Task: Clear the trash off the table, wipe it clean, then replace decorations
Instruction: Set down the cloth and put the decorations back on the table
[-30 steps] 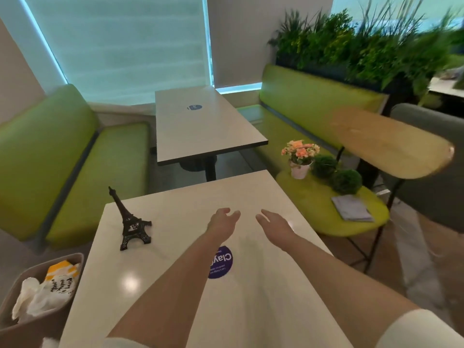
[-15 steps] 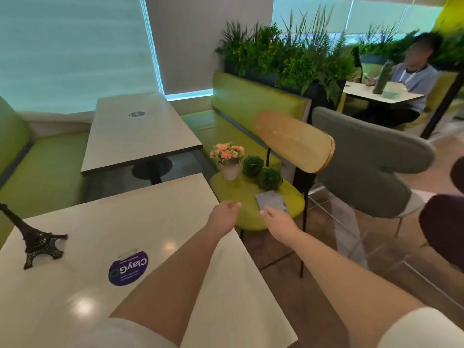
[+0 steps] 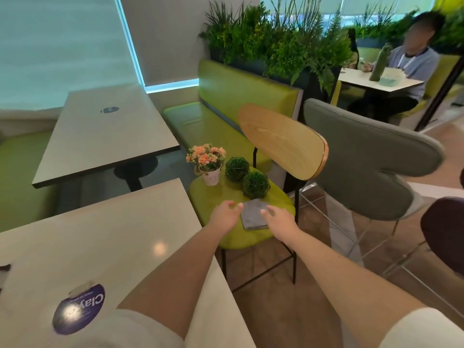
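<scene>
At frame centre our left hand (image 3: 224, 214) and right hand (image 3: 279, 219) reach with relaxed, empty fingers over the grey cloth (image 3: 253, 215) on the green chair seat (image 3: 216, 194). Just above it sit two green balls (image 3: 237, 170) and a flower pot (image 3: 206, 160); the white table (image 3: 100, 237) fills the lower left.

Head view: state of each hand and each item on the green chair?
left hand: open, over chair seat, beside cloth
right hand: open, at cloth's right edge
grey cloth: folded, flat on green chair
flower pot: upright
two green balls: on seat
</scene>
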The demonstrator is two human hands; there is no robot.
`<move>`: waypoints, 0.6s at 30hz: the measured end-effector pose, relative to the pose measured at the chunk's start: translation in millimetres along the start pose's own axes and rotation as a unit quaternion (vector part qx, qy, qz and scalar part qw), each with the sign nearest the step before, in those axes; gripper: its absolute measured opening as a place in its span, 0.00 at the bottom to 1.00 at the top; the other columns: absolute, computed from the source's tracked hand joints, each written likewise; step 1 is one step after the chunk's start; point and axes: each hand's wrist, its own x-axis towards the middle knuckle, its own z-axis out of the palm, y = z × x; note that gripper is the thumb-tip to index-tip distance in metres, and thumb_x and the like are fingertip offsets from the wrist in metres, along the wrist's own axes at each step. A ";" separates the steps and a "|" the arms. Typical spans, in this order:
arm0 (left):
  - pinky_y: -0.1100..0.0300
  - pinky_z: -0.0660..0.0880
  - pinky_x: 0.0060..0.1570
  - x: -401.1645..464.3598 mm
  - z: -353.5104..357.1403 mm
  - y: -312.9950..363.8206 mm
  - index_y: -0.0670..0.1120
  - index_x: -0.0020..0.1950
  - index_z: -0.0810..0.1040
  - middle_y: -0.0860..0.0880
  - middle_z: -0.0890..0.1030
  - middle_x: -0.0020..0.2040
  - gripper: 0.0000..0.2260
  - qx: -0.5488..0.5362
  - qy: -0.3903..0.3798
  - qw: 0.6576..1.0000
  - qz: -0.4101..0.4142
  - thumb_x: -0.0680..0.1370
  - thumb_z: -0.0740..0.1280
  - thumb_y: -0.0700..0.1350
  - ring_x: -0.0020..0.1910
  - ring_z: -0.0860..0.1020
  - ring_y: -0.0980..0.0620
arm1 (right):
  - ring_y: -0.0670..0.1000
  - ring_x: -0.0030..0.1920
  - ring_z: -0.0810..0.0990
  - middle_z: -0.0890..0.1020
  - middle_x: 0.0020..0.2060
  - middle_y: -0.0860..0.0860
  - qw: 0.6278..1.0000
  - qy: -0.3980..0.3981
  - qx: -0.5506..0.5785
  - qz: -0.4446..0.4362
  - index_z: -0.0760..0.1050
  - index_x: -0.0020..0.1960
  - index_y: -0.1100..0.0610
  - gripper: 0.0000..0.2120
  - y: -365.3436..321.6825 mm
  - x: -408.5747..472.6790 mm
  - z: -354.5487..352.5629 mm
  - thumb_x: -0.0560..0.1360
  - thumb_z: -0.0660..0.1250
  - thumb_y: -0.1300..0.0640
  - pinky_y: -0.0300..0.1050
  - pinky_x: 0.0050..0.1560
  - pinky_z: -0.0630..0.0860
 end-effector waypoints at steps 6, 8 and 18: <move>0.55 0.67 0.66 60.8 7.3 8.2 0.42 0.74 0.68 0.44 0.72 0.71 0.23 0.009 0.002 1.000 0.012 0.82 0.61 0.53 0.69 0.71 0.46 | 0.57 0.72 0.66 0.71 0.71 0.55 1.000 0.021 0.019 0.006 0.67 0.73 0.56 0.24 4.4 67.1 -1.2 0.82 0.56 0.45 0.52 0.71 0.63; 0.53 0.67 0.68 82.6 11.3 7.5 0.43 0.73 0.68 0.44 0.72 0.71 0.23 0.008 0.007 1.000 0.006 0.82 0.61 0.54 0.70 0.70 0.46 | 0.57 0.72 0.66 0.70 0.71 0.55 0.999 0.017 0.043 0.017 0.67 0.73 0.54 0.24 9.8 91.0 2.0 0.82 0.57 0.44 0.51 0.69 0.65; 0.57 0.66 0.66 157.4 41.8 -0.8 0.42 0.73 0.69 0.44 0.72 0.71 0.21 -0.029 0.021 0.998 -0.059 0.82 0.61 0.52 0.69 0.71 0.47 | 0.59 0.72 0.64 0.67 0.73 0.58 0.996 -0.025 0.062 0.061 0.66 0.74 0.56 0.24 32.6 190.4 9.3 0.82 0.57 0.45 0.55 0.71 0.63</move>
